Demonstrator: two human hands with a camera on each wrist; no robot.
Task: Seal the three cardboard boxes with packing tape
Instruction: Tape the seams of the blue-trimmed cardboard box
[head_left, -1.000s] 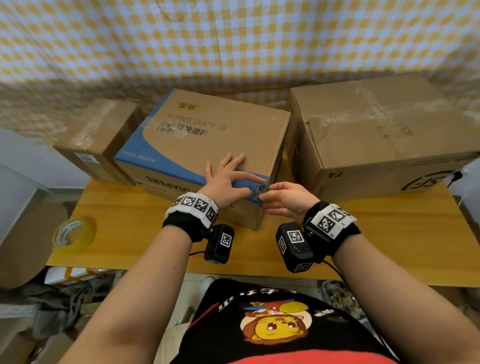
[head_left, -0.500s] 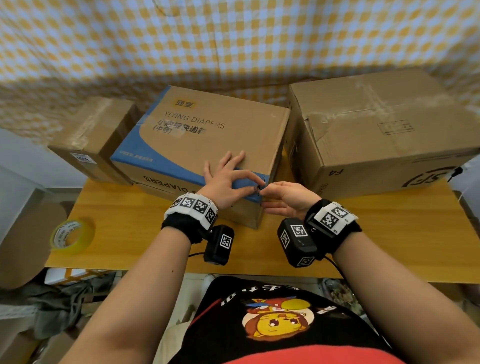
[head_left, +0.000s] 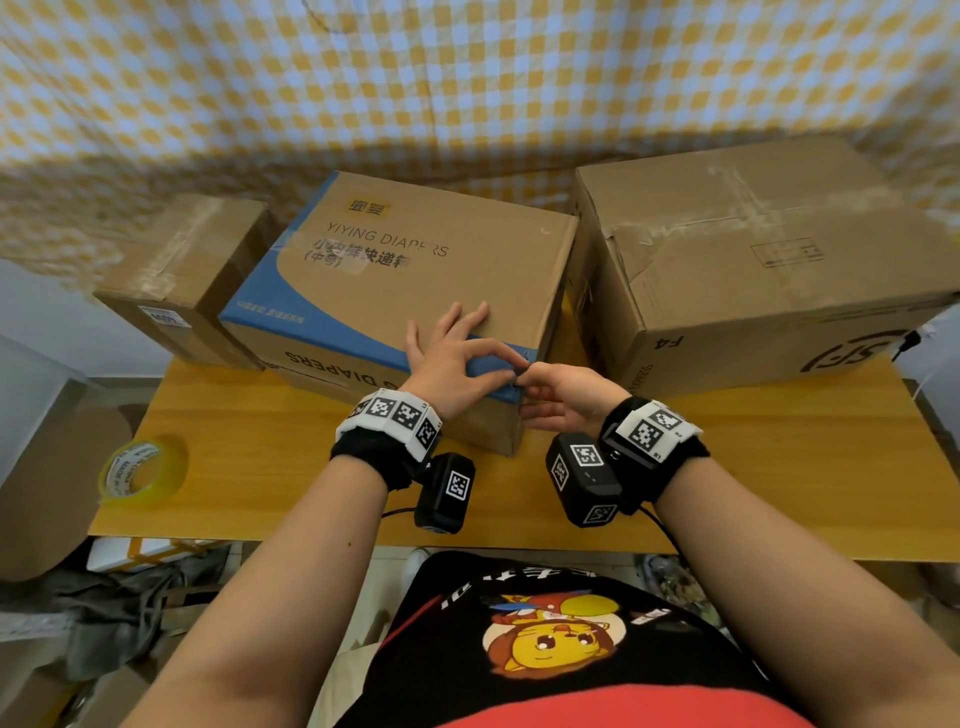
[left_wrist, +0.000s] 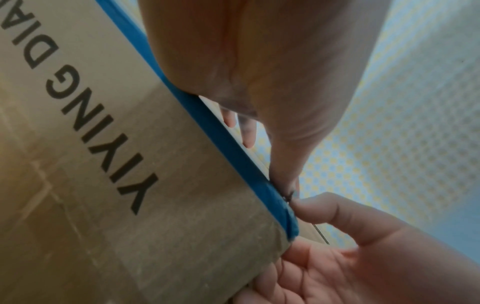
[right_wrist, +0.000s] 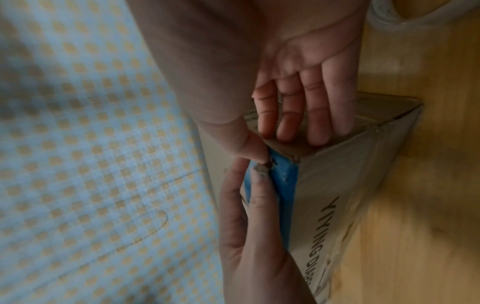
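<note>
1. Boxes: three sit on the wooden table (head_left: 779, 467). The diaper box (head_left: 426, 270) is in the middle, the small box (head_left: 176, 280) at its left, the large box (head_left: 769, 270) at its right, each close beside its neighbour.
2. My left hand (head_left: 452, 364) lies on the diaper box's top near corner, fingers spread flat, thumb and forefinger pinched at the corner edge.
3. My right hand (head_left: 566, 395) meets it there, thumb and forefinger pinching a small dark scrap (right_wrist: 262, 166) on the blue edge; what the scrap is, I cannot tell.
4. Tape roll (head_left: 143, 470) lies untouched at the table's left end, well apart from both hands.
5. Handling, judged: the cardboard is stiff but dents at corners; hold it flat on top. Weight unknown.
</note>
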